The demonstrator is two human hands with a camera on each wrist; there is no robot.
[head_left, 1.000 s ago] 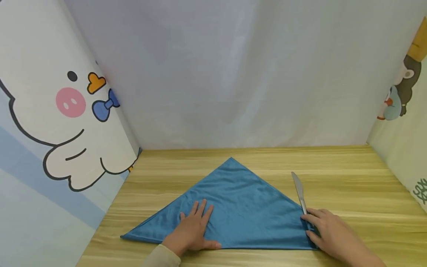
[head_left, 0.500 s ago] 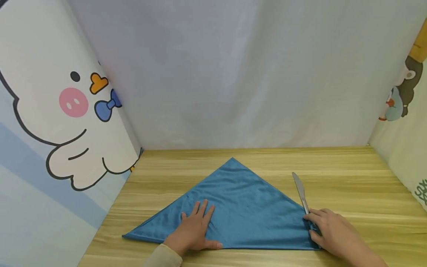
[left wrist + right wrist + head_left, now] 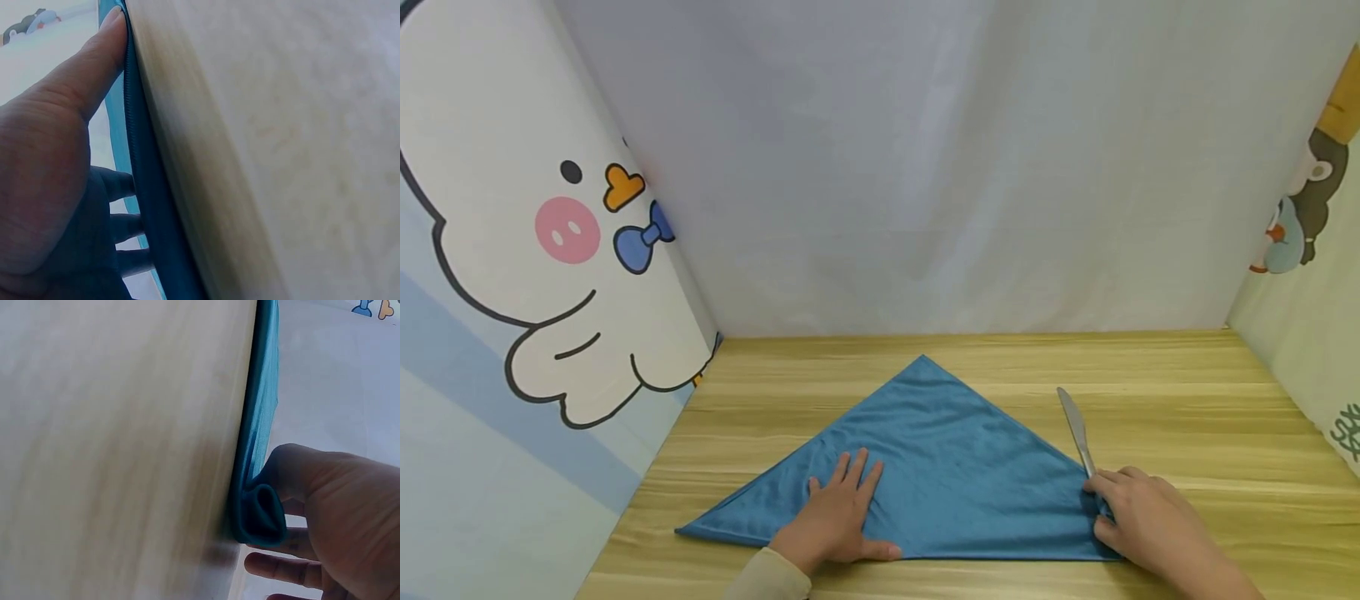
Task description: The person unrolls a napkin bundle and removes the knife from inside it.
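Note:
A blue cloth napkin (image 3: 955,450), folded into a triangle, lies on the table with its peak pointing away. My left hand (image 3: 835,517) rests flat on its left part, fingers spread, the thumb along the near edge. At the right corner lies a table knife (image 3: 1075,423), its silver blade pointing away past the cloth. My right hand (image 3: 1150,517) pinches the napkin's corner, which curls over the knife's handle. Seen from the right wrist, the rolled cloth end (image 3: 264,515) sits under the thumb; the handle is mostly hidden by cloth and fingers.
The wood-grain table (image 3: 1225,417) extends to both sides of the napkin. A plain pale curtain (image 3: 955,167) closes off the back. Printed cartoon panels stand at the left (image 3: 490,250) and right (image 3: 1307,333) sides.
My right hand at the napkin's corner has shifted very slightly right, while the head view has moved a little. The left hand, napkin and knife stay as they were.

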